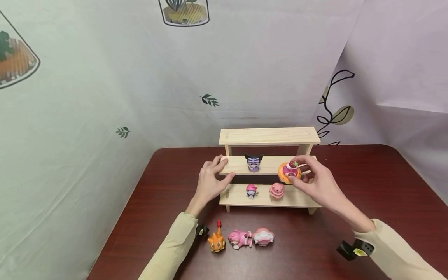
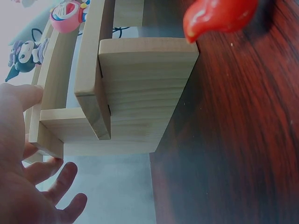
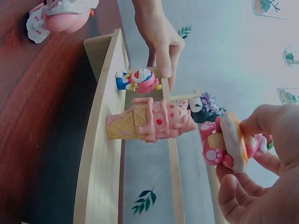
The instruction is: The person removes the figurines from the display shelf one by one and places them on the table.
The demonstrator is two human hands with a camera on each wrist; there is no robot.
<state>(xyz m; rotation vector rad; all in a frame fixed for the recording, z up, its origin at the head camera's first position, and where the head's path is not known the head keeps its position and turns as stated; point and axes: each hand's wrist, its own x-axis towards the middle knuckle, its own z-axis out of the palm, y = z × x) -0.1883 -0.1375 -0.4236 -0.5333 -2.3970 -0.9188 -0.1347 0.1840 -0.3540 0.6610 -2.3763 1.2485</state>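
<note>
My right hand (image 1: pixel 320 182) pinches a pink bear figurine (image 1: pixel 290 171) with an orange-and-white ring round its middle and a strawberry on top. The figurine is at the middle tier's front edge, right side; its pink paws (image 3: pixel 213 156) show in the right wrist view. My left hand (image 1: pixel 211 181) grips the left end of the middle tier of a wooden stepped shelf (image 1: pixel 269 136), thumb at the front edge. A black-and-purple figurine (image 1: pixel 253 163) stands on that tier. On the bottom tier are a pink-capped figurine (image 1: pixel 251 191) and a pink ice-cream-cone figurine (image 1: pixel 277 190).
In front of the shelf, an orange figurine with a red-tipped tail (image 1: pixel 217 241), a pink figurine lying down (image 1: pixel 239 238) and a pink-and-white figurine (image 1: pixel 263 237) lie on the dark red table (image 1: pixel 301 249). Behind the table hangs a pale patterned cloth (image 1: pixel 266 77).
</note>
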